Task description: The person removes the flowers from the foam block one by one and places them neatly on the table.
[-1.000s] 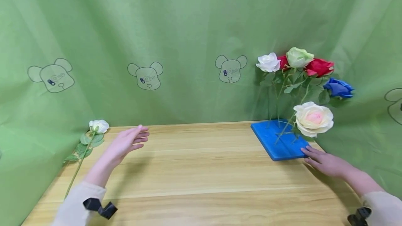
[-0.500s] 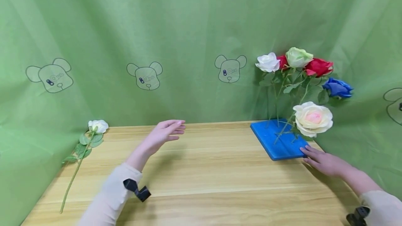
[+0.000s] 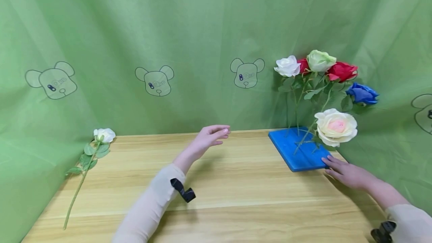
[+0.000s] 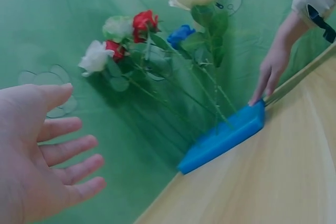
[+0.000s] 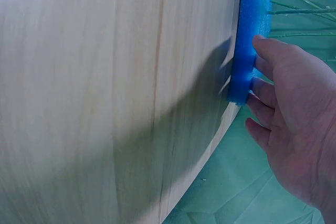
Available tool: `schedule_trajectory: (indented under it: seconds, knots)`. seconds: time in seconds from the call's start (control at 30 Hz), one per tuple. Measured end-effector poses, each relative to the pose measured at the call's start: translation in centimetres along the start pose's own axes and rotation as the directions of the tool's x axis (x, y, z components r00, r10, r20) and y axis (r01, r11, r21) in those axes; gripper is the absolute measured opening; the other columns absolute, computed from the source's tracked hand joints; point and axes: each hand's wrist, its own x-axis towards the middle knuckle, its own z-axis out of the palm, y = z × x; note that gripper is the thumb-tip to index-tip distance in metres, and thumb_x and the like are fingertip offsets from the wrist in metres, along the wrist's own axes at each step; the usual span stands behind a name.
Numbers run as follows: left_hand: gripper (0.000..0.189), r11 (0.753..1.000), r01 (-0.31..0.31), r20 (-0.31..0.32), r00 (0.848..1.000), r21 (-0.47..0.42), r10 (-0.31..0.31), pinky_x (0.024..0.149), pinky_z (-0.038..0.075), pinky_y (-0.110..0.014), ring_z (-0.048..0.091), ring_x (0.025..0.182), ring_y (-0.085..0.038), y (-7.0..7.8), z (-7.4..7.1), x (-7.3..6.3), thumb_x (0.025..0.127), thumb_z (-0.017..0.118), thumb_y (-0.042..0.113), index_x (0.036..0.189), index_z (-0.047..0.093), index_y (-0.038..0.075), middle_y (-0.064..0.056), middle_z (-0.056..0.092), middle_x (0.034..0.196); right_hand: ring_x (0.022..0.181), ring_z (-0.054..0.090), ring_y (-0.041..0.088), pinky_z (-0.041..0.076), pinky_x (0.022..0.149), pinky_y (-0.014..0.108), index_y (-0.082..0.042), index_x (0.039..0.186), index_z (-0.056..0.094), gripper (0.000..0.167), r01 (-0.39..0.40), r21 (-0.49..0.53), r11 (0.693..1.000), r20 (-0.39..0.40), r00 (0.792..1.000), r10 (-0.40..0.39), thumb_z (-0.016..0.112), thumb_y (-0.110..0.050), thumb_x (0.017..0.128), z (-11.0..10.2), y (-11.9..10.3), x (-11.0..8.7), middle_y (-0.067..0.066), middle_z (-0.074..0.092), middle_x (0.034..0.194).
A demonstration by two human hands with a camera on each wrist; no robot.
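Note:
My left hand (image 3: 212, 137) is in mid-air over the back middle of the table, its fingers apart and slightly bent, holding nothing. In the left wrist view the palm shows beside the flowers. My right hand (image 3: 349, 173) rests its fingertips on the near right corner of a blue foam board (image 3: 303, 164). Several artificial roses stand in that board: a white rose (image 3: 287, 66), a pale green rose (image 3: 320, 60), a red rose (image 3: 342, 71) with another red one behind, a blue rose (image 3: 362, 93) and a cream rose with pink centre (image 3: 337, 126).
A single white rose (image 3: 104, 135) with a long stem lies on the wooden table (image 3: 236, 213) at the far left. A green curtain (image 3: 195, 21) with bear-face prints encloses the back and sides.
My left hand has moved to the right, away from the lying white rose and toward the blue board. My right hand has stayed at the board's corner.

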Motion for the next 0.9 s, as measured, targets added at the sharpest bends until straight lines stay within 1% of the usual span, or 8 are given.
schedule_trajectory:
  seconds: [0.1, 0.2, 0.27, 0.37, 0.47, 0.67, 0.77, 0.9]
  knots:
    - [0.045, 1.000, -0.013, -0.003, 1.000, -0.016, 0.013, 0.110, 0.045, -0.042, 0.051, 0.131, -0.033, -0.5, 1.5, 1.5, 0.098, 0.059, 0.029, 0.137, 0.053, 0.007, -0.015, 0.055, 0.140, 0.126, 0.040, 0.059, 0.041, 0.096, 0.069, 0.003, 0.141, 0.046, 0.055, -0.004, -0.004, 1.000, -0.001, 1.000, 0.004, 0.048, -0.036, 0.102, -0.1, 0.1, -0.2, 0.038, 0.038, 0.143]
    - [0.044, 0.999, -0.012, -0.002, 1.000, -0.042, 0.012, 0.109, 0.046, -0.042, 0.052, 0.130, -0.032, -1.2, 3.2, 2.9, 0.097, 0.060, 0.030, 0.135, 0.056, 0.009, -0.013, 0.057, 0.139, 0.126, 0.040, 0.059, 0.041, 0.096, 0.070, 0.003, 0.141, 0.046, 0.056, -0.010, -0.004, 1.000, -0.001, 1.000, 0.010, 0.049, -0.036, 0.102, -0.2, 0.1, -0.3, 0.038, 0.038, 0.143]
    - [0.042, 0.998, -0.007, -0.001, 1.000, -0.057, 0.007, 0.109, 0.046, -0.044, 0.053, 0.130, -0.031, -1.6, 4.2, 3.7, 0.097, 0.061, 0.031, 0.134, 0.058, 0.011, -0.011, 0.058, 0.138, 0.126, 0.040, 0.059, 0.041, 0.096, 0.070, 0.003, 0.141, 0.046, 0.056, -0.012, -0.003, 1.000, 0.001, 1.000, 0.012, 0.049, -0.037, 0.102, -0.2, 0.1, -0.4, 0.038, 0.038, 0.144]
    - [0.041, 0.998, 0.003, 0.000, 1.000, -0.068, -0.003, 0.110, 0.044, -0.046, 0.054, 0.128, -0.029, -2.1, 5.7, 4.6, 0.096, 0.061, 0.031, 0.133, 0.059, 0.012, -0.008, 0.061, 0.135, 0.127, 0.040, 0.058, 0.041, 0.096, 0.069, 0.002, 0.142, 0.045, 0.057, -0.010, 0.000, 1.000, 0.004, 1.000, 0.010, 0.049, -0.037, 0.101, 0.0, 0.1, -0.3, 0.037, 0.038, 0.144]
    - [0.040, 0.996, 0.007, 0.007, 1.000, -0.088, -0.006, 0.111, 0.043, -0.049, 0.056, 0.127, -0.027, -2.4, 7.0, 5.5, 0.097, 0.061, 0.030, 0.133, 0.059, 0.013, -0.008, 0.062, 0.134, 0.127, 0.040, 0.059, 0.040, 0.096, 0.070, 0.002, 0.142, 0.045, 0.057, -0.009, 0.000, 1.000, 0.000, 1.000, 0.009, 0.049, -0.037, 0.101, 0.0, 0.2, -0.3, 0.037, 0.037, 0.144]
    - [0.038, 0.992, 0.017, 0.009, 1.000, -0.122, -0.016, 0.108, 0.047, -0.045, 0.056, 0.126, -0.030, -2.9, 9.2, 7.3, 0.097, 0.061, 0.029, 0.131, 0.061, 0.013, -0.010, 0.062, 0.133, 0.126, 0.040, 0.059, 0.040, 0.096, 0.070, 0.003, 0.142, 0.045, 0.057, -0.007, -0.007, 1.000, -0.015, 1.000, 0.006, 0.050, -0.037, 0.101, -0.2, 0.1, -0.3, 0.037, 0.038, 0.144]
    - [0.039, 0.992, 0.020, 0.008, 1.000, -0.126, -0.019, 0.106, 0.049, -0.043, 0.056, 0.127, -0.032, -3.2, 10.1, 8.1, 0.097, 0.060, 0.027, 0.132, 0.060, 0.011, -0.011, 0.063, 0.132, 0.127, 0.041, 0.058, 0.041, 0.096, 0.069, 0.002, 0.141, 0.046, 0.057, -0.005, -0.005, 1.000, -0.015, 1.000, 0.005, 0.050, -0.037, 0.101, -0.2, 0.1, -0.2, 0.037, 0.038, 0.144]
    - [0.037, 0.993, 0.010, 0.009, 1.000, -0.115, -0.009, 0.106, 0.049, -0.045, 0.059, 0.123, -0.030, -3.8, 11.8, 9.1, 0.097, 0.061, 0.025, 0.131, 0.062, 0.011, -0.011, 0.064, 0.130, 0.127, 0.041, 0.058, 0.041, 0.096, 0.069, 0.002, 0.141, 0.047, 0.057, -0.001, -0.004, 1.000, -0.022, 1.000, 0.001, 0.051, -0.037, 0.100, 0.0, 0.0, -0.3, 0.037, 0.038, 0.144]
